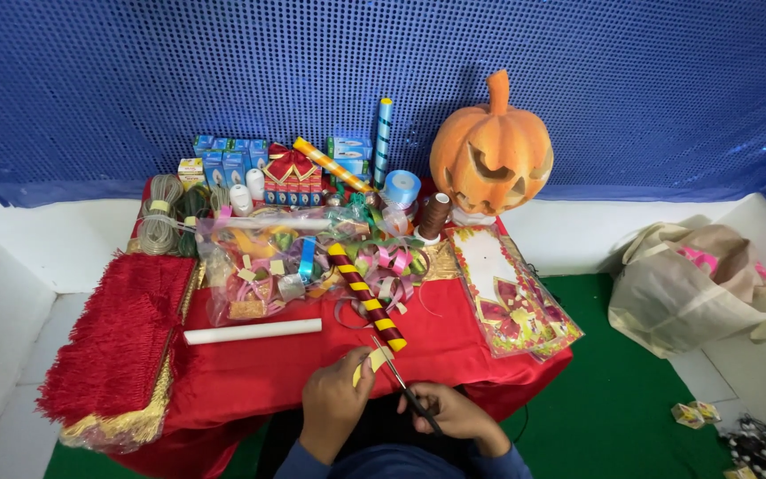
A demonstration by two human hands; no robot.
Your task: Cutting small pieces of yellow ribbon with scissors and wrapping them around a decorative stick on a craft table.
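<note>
Starting nearest the camera, a small pale yellow paper strip (pixel 372 360) is pinched in the grip of the left hand (pixel 334 401), just above the near edge of the worktop (pixel 259 368), which is draped in red cloth. Black-handled scissors (pixel 408 392) are held in the closed grip of the right hand (pixel 456 415), their long axis slanted from the lower right up to the left, with the blade tips met at the strip. A bare stretch of red cloth is left in front of the hands, bounded on the left by a white roll (pixel 253 332) laid almost parallel to the near edge. A maroon and yellow striped tube (pixel 366 296) is laid diagonally, its near end pointed at the strip. The left edge is overhung by a folded red fringed cloth (pixel 121 341) with gold trim, and the right corner by a clear packet of red and gold cut-outs (pixel 511 293). Further back, curled ribbons (pixel 383 264) and clear bags of trimmings (pixel 254 262) are heaped, with cord coils (pixel 160 215), small boxes (pixel 223 161) and thread spools (pixel 434 215) behind them. An orange carved pumpkin (pixel 492 151) is set at the far right corner. Green flooring (pixel 613 417) is seen on the right, where a beige cloth bag (pixel 689 284) is slumped against the white ledge. A blue perforated backdrop (pixel 223 71) closes the scene.
</note>
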